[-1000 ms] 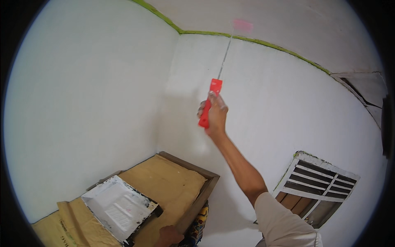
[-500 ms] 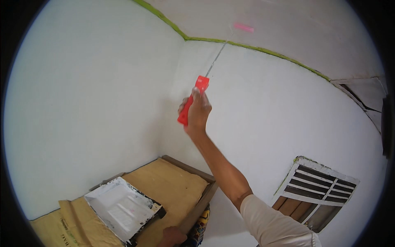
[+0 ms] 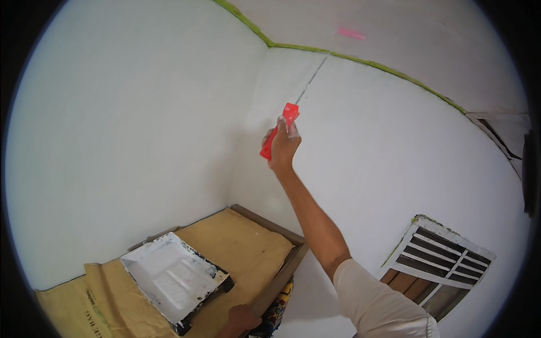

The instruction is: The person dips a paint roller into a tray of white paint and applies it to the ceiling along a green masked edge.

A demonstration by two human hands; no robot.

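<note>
My right hand [image 3: 285, 142] is raised and closed around the red handle of a paint roller [image 3: 291, 114]. From the handle a thin metal rod runs up to a pink roller sleeve [image 3: 351, 34], which lies against the pale ceiling [image 3: 428, 45]. White smears mark my fingers. Low in the picture, my left hand [image 3: 244, 318] is closed on the wooden rail [image 3: 275, 280] of a paper-covered platform; its fingertips are hidden. A white paint tray [image 3: 176, 277] with dark, paint-spattered edges sits on the brown paper [image 3: 236, 239], left of that hand.
Green trim [image 3: 389, 66] follows the line between walls and ceiling. On the right-hand wall is a white slatted window vent [image 3: 439, 253]. A ceiling panel [image 3: 501, 132] gapes at the far right. Patterned cloth [image 3: 280, 307] hangs under the rail.
The roller and my right hand sit slightly farther right and higher in the picture. The whole view has shifted too, with tray, platform and corner also farther right. Both hands keep their hold.
</note>
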